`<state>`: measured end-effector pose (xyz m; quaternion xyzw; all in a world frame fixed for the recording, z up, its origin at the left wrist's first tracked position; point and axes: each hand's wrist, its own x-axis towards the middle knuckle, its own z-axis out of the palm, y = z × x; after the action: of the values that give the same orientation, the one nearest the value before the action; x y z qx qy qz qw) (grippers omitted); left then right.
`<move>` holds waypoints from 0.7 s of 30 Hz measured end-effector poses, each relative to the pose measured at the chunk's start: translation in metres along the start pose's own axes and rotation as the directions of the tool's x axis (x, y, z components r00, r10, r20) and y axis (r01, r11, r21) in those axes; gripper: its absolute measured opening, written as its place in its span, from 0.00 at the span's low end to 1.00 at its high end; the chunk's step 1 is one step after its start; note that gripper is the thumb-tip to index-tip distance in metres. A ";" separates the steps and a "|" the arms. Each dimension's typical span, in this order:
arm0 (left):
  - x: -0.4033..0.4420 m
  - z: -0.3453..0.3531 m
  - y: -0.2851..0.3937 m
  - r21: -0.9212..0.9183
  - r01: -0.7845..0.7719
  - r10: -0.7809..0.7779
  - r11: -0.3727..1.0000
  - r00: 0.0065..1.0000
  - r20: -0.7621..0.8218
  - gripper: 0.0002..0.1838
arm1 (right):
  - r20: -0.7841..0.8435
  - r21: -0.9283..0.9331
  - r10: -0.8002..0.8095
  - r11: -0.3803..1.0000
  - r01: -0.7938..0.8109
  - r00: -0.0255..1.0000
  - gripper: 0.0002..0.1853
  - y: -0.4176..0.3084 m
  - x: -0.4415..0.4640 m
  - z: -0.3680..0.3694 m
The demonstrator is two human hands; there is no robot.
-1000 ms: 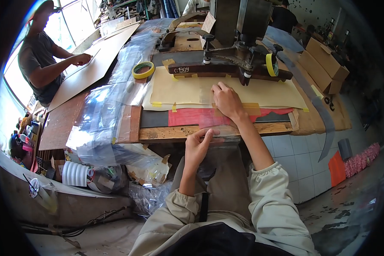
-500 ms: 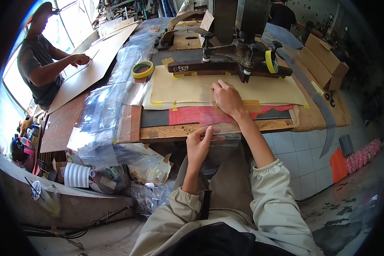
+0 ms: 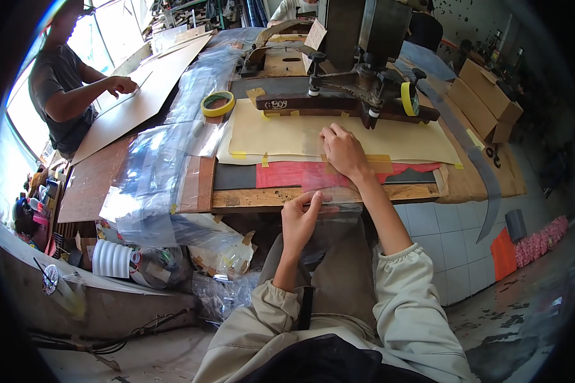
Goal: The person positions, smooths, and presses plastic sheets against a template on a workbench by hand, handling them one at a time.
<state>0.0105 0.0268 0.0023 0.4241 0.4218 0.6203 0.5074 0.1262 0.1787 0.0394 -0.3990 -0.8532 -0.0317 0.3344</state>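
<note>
A clear plastic sheet (image 3: 322, 173) stretches from the bench over its front edge toward my lap. My left hand (image 3: 299, 220) pinches its near part between thumb and fingers, just below the wooden edge. Farther in, my right hand (image 3: 344, 150) rests with curled fingers on the far part of the plastic, which seems to be gripped there; the fingertips are partly hidden. Under it lie a cream sheet (image 3: 281, 137) with yellow tape tabs and a red sheet (image 3: 271, 175). Beyond my right hand, the press's dark bar (image 3: 287, 103) sits over the cream sheet's back part.
One yellow tape roll (image 3: 217, 110) lies left of the bar; another tape roll (image 3: 409, 99) hangs on the press. Plastic sheeting (image 3: 153, 169) covers the left side. A cardboard box (image 3: 482, 96) stands at right. A co-worker (image 3: 64, 96) works over a large board (image 3: 131, 108).
The view has shifted slightly. Both my hands keep nearly the same place on the plastic. The co-worker's hand at left has moved a little.
</note>
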 end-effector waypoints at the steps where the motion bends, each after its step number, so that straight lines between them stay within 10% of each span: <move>1: 0.000 0.000 0.000 0.007 -0.004 0.004 1.000 1.000 -0.002 0.16 | 0.002 -0.001 -0.001 1.000 0.001 1.000 0.07 -0.001 0.000 -0.001; 21: 0.002 -0.001 -0.002 0.071 -0.008 0.007 0.997 1.000 0.010 0.17 | -0.012 0.006 0.008 1.000 -0.008 1.000 0.07 0.001 0.000 0.002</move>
<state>0.0099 0.0285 0.0004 0.4466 0.4396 0.6047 0.4916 0.1258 0.1795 0.0379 -0.4011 -0.8497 -0.0303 0.3409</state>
